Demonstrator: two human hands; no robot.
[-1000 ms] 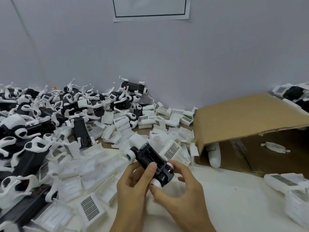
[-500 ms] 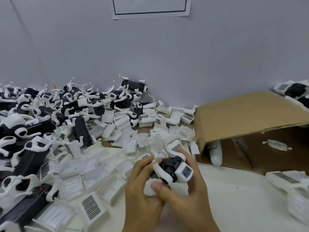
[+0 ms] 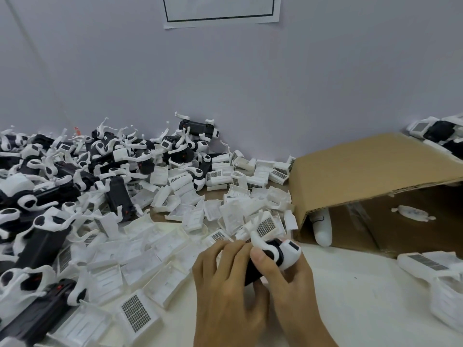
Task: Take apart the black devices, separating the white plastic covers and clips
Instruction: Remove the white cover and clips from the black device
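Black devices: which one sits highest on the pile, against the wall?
The black device at the back, lying sideways against the wall, white clips sticking up at both ends. The others lie lower, tangled together to its left.

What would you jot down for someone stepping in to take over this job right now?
Left hand and right hand both grip one black device; its white clip is still on.
Done: loose white covers spread over the table's middle.
Left: a heap of black devices far left, more at the right edge. A cardboard box lies on its side, right.
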